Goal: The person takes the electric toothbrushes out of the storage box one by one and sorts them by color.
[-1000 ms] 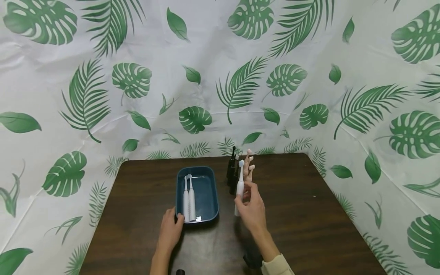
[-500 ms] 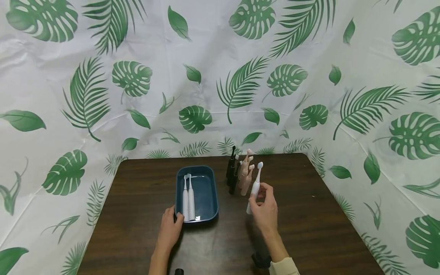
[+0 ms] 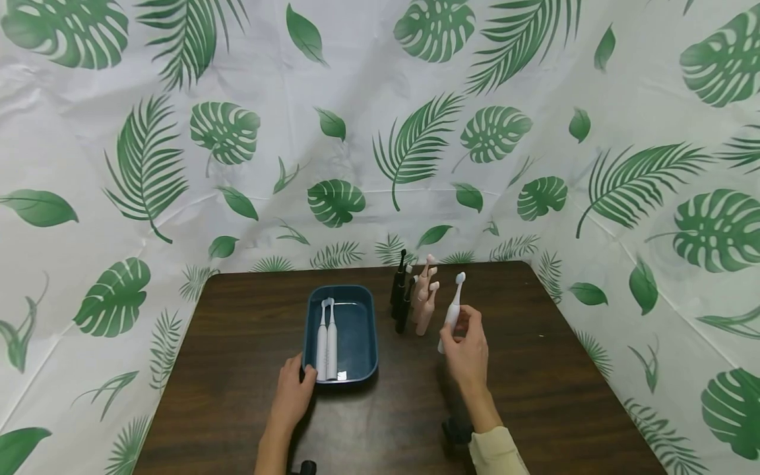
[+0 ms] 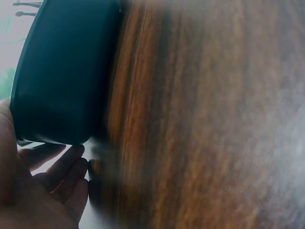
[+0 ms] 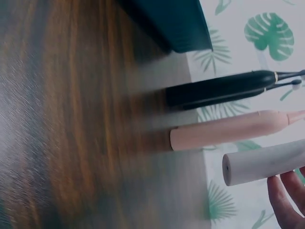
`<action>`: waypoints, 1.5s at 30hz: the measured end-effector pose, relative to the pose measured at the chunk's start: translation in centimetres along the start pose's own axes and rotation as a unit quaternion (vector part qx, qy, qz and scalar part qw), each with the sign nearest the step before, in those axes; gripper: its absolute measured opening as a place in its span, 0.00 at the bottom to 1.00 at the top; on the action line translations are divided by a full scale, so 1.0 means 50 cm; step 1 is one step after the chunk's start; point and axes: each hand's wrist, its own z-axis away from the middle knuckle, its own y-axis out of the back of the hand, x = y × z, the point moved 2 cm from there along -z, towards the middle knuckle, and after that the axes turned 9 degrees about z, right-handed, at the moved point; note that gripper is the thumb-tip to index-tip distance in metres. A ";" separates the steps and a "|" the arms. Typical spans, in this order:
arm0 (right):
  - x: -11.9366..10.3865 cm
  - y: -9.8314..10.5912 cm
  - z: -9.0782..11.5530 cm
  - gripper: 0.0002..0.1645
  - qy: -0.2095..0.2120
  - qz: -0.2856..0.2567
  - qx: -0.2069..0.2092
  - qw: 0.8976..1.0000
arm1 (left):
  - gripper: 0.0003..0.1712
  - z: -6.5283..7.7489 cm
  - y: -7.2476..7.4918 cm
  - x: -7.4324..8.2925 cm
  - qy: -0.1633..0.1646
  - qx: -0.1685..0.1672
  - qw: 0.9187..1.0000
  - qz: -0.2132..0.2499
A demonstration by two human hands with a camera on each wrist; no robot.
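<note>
My right hand (image 3: pixel 467 346) pinches a white electric toothbrush (image 3: pixel 453 315) by its handle, brush head up and tilted a little to the right. In the right wrist view the flat base of this white toothbrush (image 5: pixel 259 164) shows, with fingertips under the handle. My left hand (image 3: pixel 293 392) holds the near left corner of a dark blue tray (image 3: pixel 359 343), thumb over the rim and fingers along the outer wall. Two white electric toothbrushes (image 3: pixel 332 343) lie side by side along the tray's left side.
Black electric toothbrushes (image 3: pixel 399 293) and pink electric toothbrushes (image 3: pixel 425 316) stand upright in a group between the tray and my right hand. The dark wooden table (image 3: pixel 534 396) ends at a leaf-patterned backdrop (image 3: pixel 350 132).
My right hand has carried the white toothbrush rightward, from in front of the standing group to its right side, and slightly farther back. The left hand stays at the tray.
</note>
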 end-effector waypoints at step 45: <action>0.066 -0.124 -0.188 0.27 -0.037 -0.097 -0.075 0.992 | 0.37 -0.008 -0.003 -0.002 0.052 -0.008 0.998 0.026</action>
